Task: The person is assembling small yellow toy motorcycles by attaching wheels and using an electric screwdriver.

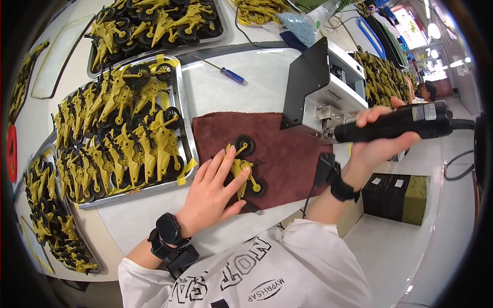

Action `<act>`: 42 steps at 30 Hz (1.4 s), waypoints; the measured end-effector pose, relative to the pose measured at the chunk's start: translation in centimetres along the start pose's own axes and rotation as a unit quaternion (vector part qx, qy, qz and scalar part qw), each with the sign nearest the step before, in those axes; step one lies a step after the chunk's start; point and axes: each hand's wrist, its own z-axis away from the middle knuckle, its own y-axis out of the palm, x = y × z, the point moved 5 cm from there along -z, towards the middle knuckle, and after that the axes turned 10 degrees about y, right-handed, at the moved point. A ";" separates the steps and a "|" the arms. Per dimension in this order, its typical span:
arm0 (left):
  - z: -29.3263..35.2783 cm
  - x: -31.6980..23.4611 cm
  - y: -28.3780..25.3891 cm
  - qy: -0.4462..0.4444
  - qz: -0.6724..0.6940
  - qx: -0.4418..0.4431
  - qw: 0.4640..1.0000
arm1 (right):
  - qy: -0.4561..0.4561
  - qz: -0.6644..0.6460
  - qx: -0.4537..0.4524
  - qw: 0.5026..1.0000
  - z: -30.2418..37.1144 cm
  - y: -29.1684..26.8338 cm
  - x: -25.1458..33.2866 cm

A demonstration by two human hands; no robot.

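A small yellow toy motorcycle [240, 167] with black wheels lies on its side on a dark red leather mat [287, 154]. My left hand [214, 184] rests over it, fingers stretched and spread across its body, hiding part of it. The fingers of my right hand [382, 138] wrap round a black electric screwdriver [395, 123], held nearly level. Its tip is at the metal fitting on the front of a screw feeder [323, 97], a box with a dark side plate. Whether a screw sits on the tip is too small to tell.
At the left, a metal tray [191, 138] holds rows of yellow toy motorcycles. More filled trays stand behind and further left. A blue-handled screwdriver [232, 75] lies beyond the mat. A bag of pale blue pellets [303, 28] and a dark box [393, 199] are at the right.
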 end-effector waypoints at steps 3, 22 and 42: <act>-0.3 0.1 0.2 0.006 0.002 -0.001 1.000 | 0.036 -0.104 0.140 0.984 3.5 0.9 -0.1; -0.1 0.3 0.1 -0.005 0.013 0.006 1.000 | 0.108 -0.056 0.232 0.965 8.1 10.4 -5.9; -0.1 -0.1 0.6 -0.015 -0.031 0.010 0.999 | 0.059 -0.181 0.263 0.946 8.6 8.0 -3.6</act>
